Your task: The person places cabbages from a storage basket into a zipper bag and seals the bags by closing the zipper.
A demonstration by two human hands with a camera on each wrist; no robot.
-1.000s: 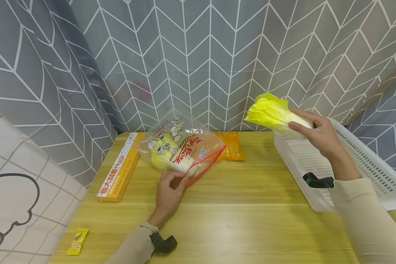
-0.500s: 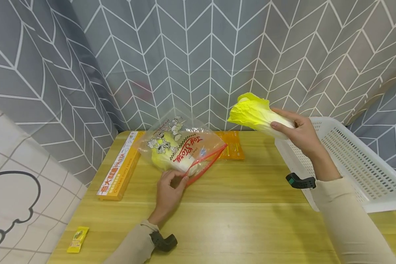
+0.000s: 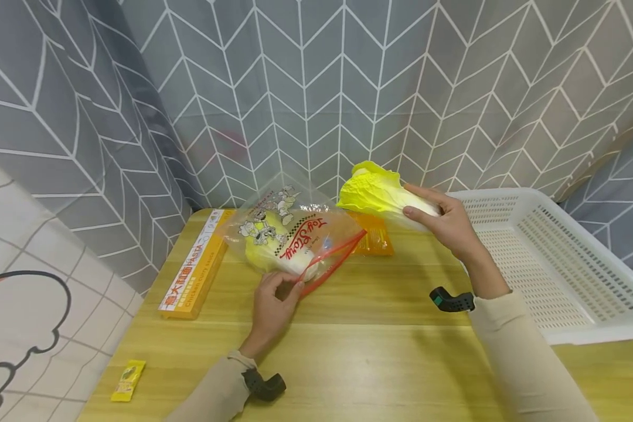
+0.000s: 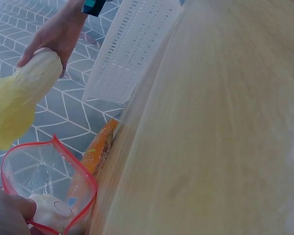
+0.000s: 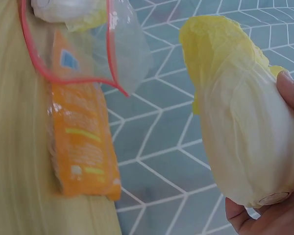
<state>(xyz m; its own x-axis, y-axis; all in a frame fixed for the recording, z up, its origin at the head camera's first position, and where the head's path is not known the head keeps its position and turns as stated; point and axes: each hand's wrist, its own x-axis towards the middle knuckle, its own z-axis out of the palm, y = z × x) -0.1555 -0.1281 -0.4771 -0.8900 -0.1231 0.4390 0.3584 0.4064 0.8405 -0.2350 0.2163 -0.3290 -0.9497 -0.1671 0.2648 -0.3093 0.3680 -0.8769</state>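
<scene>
My right hand (image 3: pixel 445 225) grips a small napa cabbage (image 3: pixel 380 193) by its white base, holding it in the air with the yellow leafy end pointing left. In the right wrist view the cabbage (image 5: pixel 245 112) fills the right side, thumb on one side and fingers under the base. On the table lies a clear zip bag (image 3: pixel 316 234) printed "Toy Story", with a red-edged mouth facing right. My left hand (image 3: pixel 276 302) pinches the near edge of that mouth. Another napa cabbage (image 3: pixel 266 255) lies inside the bag. The left wrist view shows the bag's red rim (image 4: pixel 93 188) spread apart.
An orange packet (image 3: pixel 374 237) lies behind the bag, partly covered by it. To the left is a pasta box (image 3: pixel 192 266), with a small yellow sachet (image 3: pixel 129 381) nearer the front. A white perforated basket (image 3: pixel 533 264) stands at the right. A patterned curtain (image 3: pixel 348 88) hangs behind the table.
My right hand has carried the cabbage leftward from over the basket to near the bag's mouth. The left hand keeps its pinch on the bag's edge.
</scene>
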